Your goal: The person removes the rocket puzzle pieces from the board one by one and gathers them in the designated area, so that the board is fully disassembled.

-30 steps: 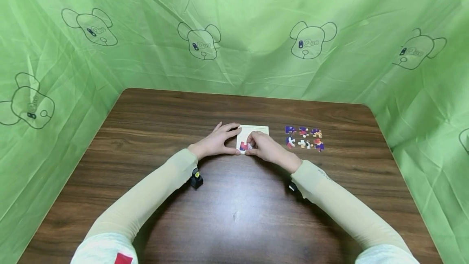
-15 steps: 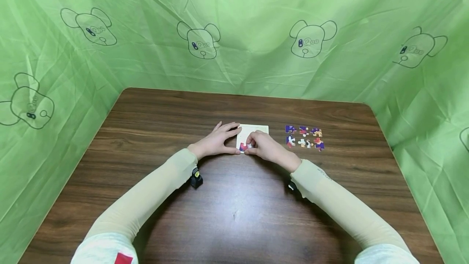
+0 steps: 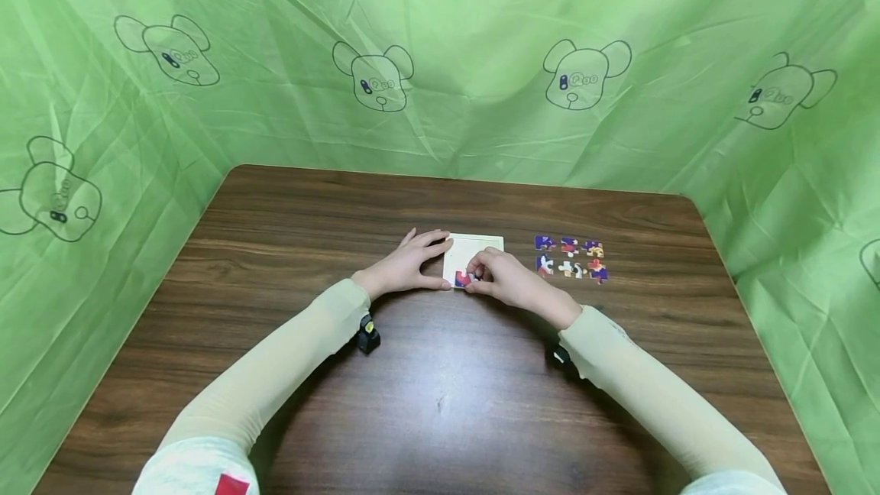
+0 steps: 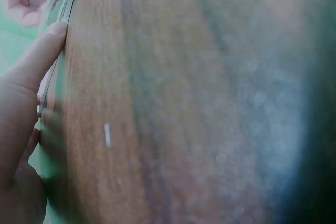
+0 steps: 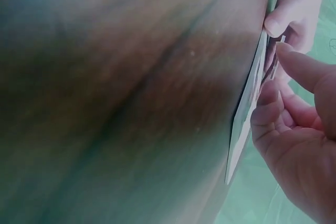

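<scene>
Step in hand looks like seating one jigsaw piece in the puzzle tray; puzzle tray (image 3: 469, 248) sits flat on the wood-grain surface (image 3: 440, 373), nearer its far edge than its near one, about midway between the two far corners; left hand (image 3: 407, 262) braces the tray's left edge, fingers spread wide and nearly straight, thumb at the tray's near left corner, index tip up by its far left corner, nothing gripped; right hand (image 3: 503, 277) is over the tray's near right part, thumb and fingertips narrowed in a pinch on a red-and-purple jigsaw piece (image 3: 462, 279); that piece is at the tray's near edge, toward the near left corner; right wrist view shows it edge-on and tilted, so I'd call it not seated; can't tell if its lower edge touches the tray, or if another piece lies under the hand; six loose pieces (image 3: 545, 265) lie off the tray's right edge, two rows of three, well short of the surface's right edge, neither hand on them; next move, my read: square the held piece to the tray's near left corner, lower its tilted side, press flat, then release; left hand should keep bracing meanwhile; main risk is the piece riding up on the rim, or the tray skidding if pushed sideways; thin piece, so a light pinch should do.
</scene>
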`<state>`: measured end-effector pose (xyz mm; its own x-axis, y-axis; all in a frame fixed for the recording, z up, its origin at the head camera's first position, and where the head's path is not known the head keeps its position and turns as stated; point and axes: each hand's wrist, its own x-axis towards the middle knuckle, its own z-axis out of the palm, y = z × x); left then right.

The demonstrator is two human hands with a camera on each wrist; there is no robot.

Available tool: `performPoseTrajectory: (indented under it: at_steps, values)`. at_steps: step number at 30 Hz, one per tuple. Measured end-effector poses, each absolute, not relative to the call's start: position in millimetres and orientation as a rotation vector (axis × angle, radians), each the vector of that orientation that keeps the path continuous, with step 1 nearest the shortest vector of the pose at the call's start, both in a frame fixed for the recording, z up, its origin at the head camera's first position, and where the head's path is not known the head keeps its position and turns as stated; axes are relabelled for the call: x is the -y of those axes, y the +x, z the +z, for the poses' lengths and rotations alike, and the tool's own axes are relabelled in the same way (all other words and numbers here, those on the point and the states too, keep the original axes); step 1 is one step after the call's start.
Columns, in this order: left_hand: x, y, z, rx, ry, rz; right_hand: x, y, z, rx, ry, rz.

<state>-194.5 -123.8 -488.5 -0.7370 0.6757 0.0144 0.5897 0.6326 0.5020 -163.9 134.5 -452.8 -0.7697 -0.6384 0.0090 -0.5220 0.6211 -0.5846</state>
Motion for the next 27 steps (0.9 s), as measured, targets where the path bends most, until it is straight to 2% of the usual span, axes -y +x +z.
performPoseTrajectory:
  at_steps: [14,27]
  values:
    - [123,-194,-487,-2.662,1.036,0.723,-175,-144,-442,-2.688,-0.92,-0.866]
    - [124,-196,-490,-2.664,1.035,0.723,-222,-131,-450,-2.723,-0.833,-0.862]
